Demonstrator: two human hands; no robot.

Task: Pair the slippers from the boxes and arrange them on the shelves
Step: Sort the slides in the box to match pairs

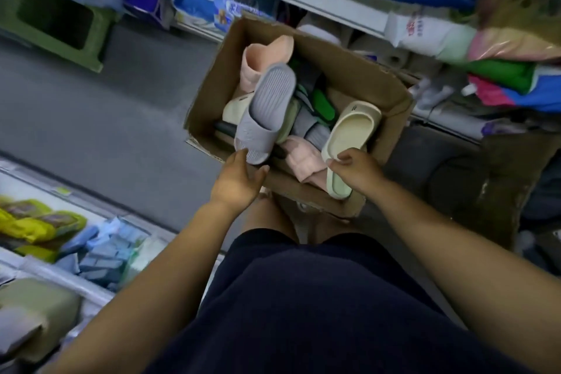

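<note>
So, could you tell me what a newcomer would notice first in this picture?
The open box in the middle, between the shelves, is heaped with loose slippers. Over it, the left hand holds a grey slipper and the right hand a cream slipper, plainly not a pair. A pink slipper stands out at the far side of the heap.
</note>
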